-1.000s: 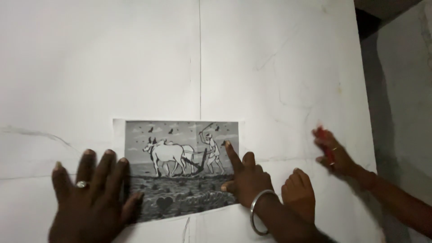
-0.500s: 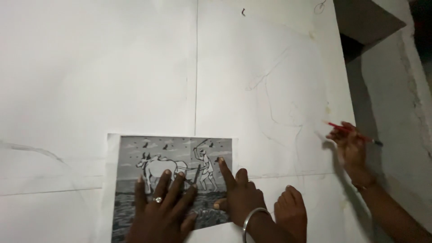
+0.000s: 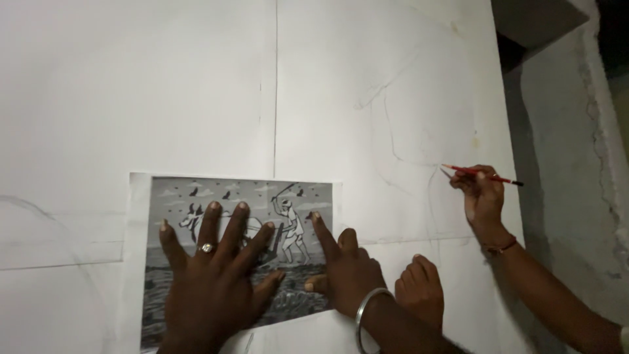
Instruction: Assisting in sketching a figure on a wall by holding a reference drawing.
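Observation:
A black-and-white printed picture (image 3: 177,196) of a man ploughing with oxen lies against large white paper (image 3: 196,85). My left hand (image 3: 213,282), with a ring on it, is spread flat over the picture's middle. My right hand (image 3: 347,272), with a metal bangle on the wrist, rests at the picture's right edge. Its index finger points up beside the ploughman. Neither hand holds anything.
A co-worker's hand (image 3: 481,196) at the right holds a red pencil (image 3: 481,174) against faint pencil lines (image 3: 393,144) on the paper. Another fist (image 3: 419,292) rests by my right wrist. A rough grey wall (image 3: 570,164) and a dark opening (image 3: 524,19) border the paper's right side.
My left hand slid right, from the picture's left edge onto its middle. The co-worker's pencil hand rose and turned the pencil level. The view shifted upward.

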